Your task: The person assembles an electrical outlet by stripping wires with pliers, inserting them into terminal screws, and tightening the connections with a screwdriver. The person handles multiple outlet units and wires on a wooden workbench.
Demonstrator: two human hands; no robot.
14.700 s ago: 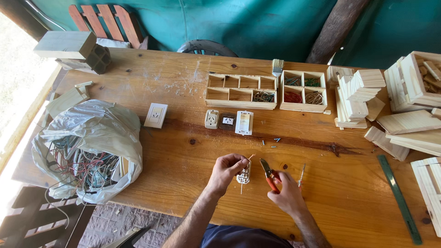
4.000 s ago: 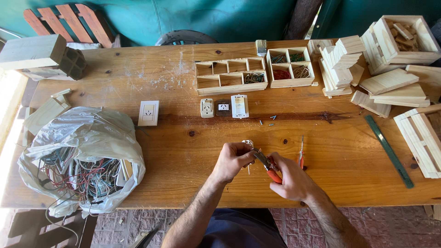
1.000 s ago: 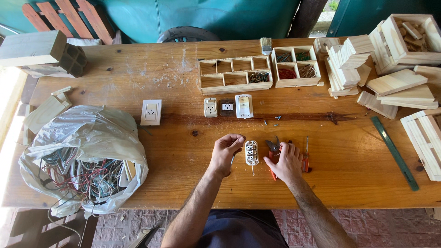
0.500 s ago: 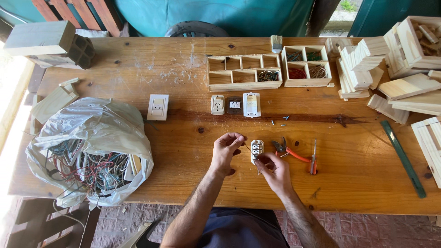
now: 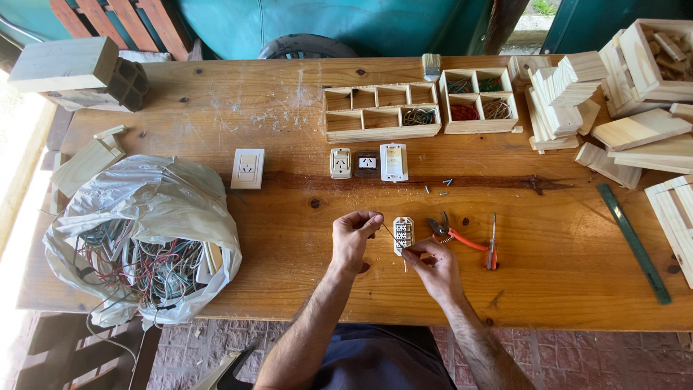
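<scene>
Since half a second ago the view has slid a little, and the right hand [image 5: 433, 266] has drawn back slightly from the socket module [image 5: 403, 235], which lies flat on the table [image 5: 563, 289] just beyond its fingertips. The left hand [image 5: 354, 238] has stayed raised beside it.

A thin wire [image 5: 390, 235] runs between the two hands. The left fingers are pinched shut on its upper end and the right fingers pinch the lower end near the module, so the wire is stretched taut, likely to keep it straight and under control.

One pair of red-handled pliers [image 5: 453, 232] and one small screwdriver [image 5: 492, 242] lie just right of the module, within easy reach of the right hand. A few loose screws [image 5: 437, 188] are scattered further up the table; their exact count is too small to tell.

Three more electrical parts [image 5: 367, 163] sit in a row above, with one white switch plate [image 5: 247, 168] apart to the left. Two compartmented wooden trays [image 5: 381, 112] hold sorted bits of wire. One plastic bag [image 5: 144, 231] of tangled cable rests at the left edge, its mouth open toward the person.
</scene>
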